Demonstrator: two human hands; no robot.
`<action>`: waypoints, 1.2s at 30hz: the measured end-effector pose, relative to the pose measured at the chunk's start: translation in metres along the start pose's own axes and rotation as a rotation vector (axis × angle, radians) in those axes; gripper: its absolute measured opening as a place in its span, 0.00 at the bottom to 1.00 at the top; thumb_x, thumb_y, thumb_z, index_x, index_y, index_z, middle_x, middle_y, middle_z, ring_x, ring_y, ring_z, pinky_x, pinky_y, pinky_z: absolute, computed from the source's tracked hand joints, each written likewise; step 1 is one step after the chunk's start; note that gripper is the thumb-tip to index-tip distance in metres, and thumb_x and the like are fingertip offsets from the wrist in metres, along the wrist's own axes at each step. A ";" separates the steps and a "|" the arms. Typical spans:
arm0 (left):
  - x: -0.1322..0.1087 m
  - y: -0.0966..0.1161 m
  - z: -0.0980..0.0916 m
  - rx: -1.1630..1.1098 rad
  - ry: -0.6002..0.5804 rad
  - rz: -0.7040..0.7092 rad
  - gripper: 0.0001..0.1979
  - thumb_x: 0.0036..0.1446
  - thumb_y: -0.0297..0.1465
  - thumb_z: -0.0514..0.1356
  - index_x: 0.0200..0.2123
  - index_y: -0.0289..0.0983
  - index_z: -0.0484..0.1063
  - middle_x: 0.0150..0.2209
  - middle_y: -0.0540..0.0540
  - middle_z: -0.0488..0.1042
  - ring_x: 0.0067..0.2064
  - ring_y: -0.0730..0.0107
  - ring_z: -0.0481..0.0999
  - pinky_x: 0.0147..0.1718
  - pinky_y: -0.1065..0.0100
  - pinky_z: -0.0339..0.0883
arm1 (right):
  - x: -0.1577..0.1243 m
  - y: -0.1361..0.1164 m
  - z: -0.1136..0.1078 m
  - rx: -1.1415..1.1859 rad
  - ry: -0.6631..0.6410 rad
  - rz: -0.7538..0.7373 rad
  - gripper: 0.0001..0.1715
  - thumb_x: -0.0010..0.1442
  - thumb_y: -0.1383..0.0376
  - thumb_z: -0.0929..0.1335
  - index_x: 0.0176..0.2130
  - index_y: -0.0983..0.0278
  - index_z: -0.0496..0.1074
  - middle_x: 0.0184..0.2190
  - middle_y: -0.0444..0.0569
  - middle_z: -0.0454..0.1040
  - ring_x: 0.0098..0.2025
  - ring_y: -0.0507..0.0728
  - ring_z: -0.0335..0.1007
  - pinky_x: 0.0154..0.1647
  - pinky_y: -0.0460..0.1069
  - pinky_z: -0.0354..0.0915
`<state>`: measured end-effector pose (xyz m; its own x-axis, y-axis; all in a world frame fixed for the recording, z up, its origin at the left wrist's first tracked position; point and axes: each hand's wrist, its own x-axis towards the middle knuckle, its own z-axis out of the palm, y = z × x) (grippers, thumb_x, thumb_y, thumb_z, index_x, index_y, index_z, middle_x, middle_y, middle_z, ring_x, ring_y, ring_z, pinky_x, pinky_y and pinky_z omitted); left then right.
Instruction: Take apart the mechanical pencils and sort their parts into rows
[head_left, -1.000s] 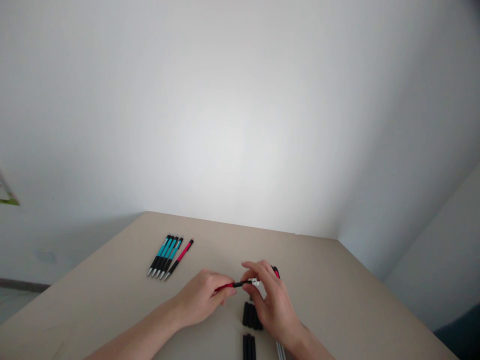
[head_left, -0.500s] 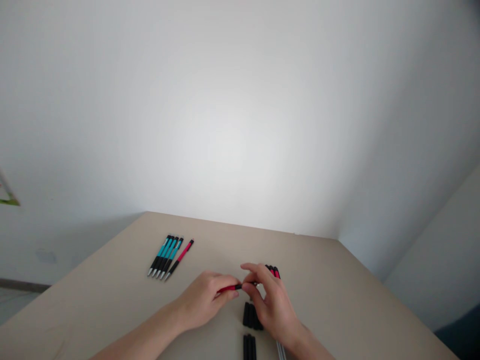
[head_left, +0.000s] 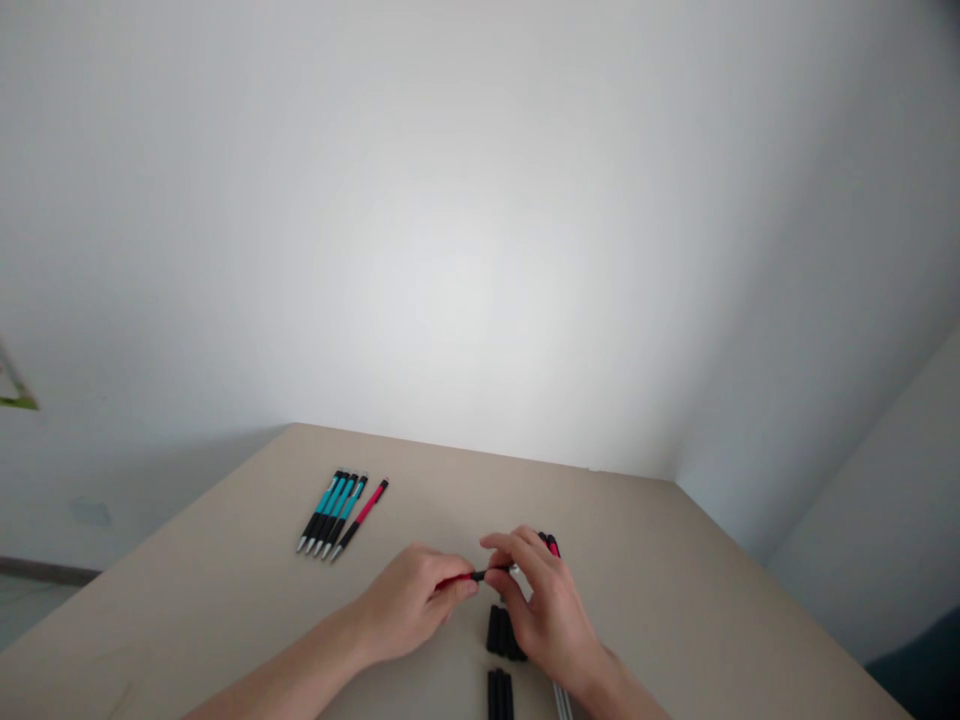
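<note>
My left hand [head_left: 417,606] is closed round the red barrel of a pen [head_left: 457,580], held level just above the table. Thumb and fingertips of my right hand [head_left: 536,600] pinch the pen's black end, where a small silver tip shows. Below the right hand lie short black tubes [head_left: 495,630] in a row, partly covered by it. Nearer me is a second group of black tubes [head_left: 500,692]. Thin grey-silver rods [head_left: 561,700] stick out from under my right wrist. Behind the right hand, red and black pen parts [head_left: 553,546] are partly hidden.
At the table's left, several turquoise and black pens [head_left: 332,512] lie side by side, with one red and black pen [head_left: 361,518] at a slant beside them. The beige table [head_left: 465,470] meets a white wall [head_left: 465,250] at the back and another at the right.
Both hands stay almost in place, holding the same pen. The right fingers have shifted slightly, and one fewer red part shows behind that hand.
</note>
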<state>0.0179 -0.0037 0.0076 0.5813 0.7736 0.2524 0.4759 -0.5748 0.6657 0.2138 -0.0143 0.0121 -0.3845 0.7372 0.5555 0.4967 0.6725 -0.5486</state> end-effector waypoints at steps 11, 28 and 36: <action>0.001 -0.003 -0.002 0.274 0.089 0.036 0.13 0.63 0.31 0.51 0.27 0.38 0.70 0.26 0.50 0.71 0.29 0.69 0.70 0.28 0.71 0.54 | 0.001 0.003 0.006 -0.123 -0.073 0.119 0.19 0.65 0.65 0.62 0.23 0.63 0.68 0.24 0.47 0.68 0.30 0.54 0.66 0.31 0.48 0.61; 0.000 -0.004 -0.003 0.158 0.055 0.044 0.13 0.65 0.31 0.48 0.30 0.37 0.68 0.26 0.51 0.70 0.28 0.70 0.67 0.28 0.72 0.54 | 0.000 0.003 -0.002 0.033 -0.010 0.083 0.06 0.56 0.73 0.65 0.33 0.63 0.69 0.31 0.47 0.69 0.36 0.56 0.66 0.37 0.49 0.62; -0.003 -0.006 -0.006 0.161 0.070 -0.049 0.15 0.66 0.33 0.47 0.28 0.38 0.67 0.25 0.51 0.70 0.29 0.70 0.69 0.29 0.72 0.54 | -0.002 0.008 -0.010 0.021 0.104 0.080 0.05 0.58 0.68 0.64 0.30 0.64 0.68 0.28 0.48 0.69 0.33 0.56 0.65 0.33 0.49 0.60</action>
<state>0.0093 -0.0009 0.0067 0.5102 0.8149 0.2750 0.6053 -0.5673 0.5584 0.2262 -0.0109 0.0132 -0.2606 0.7786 0.5709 0.5053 0.6139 -0.6065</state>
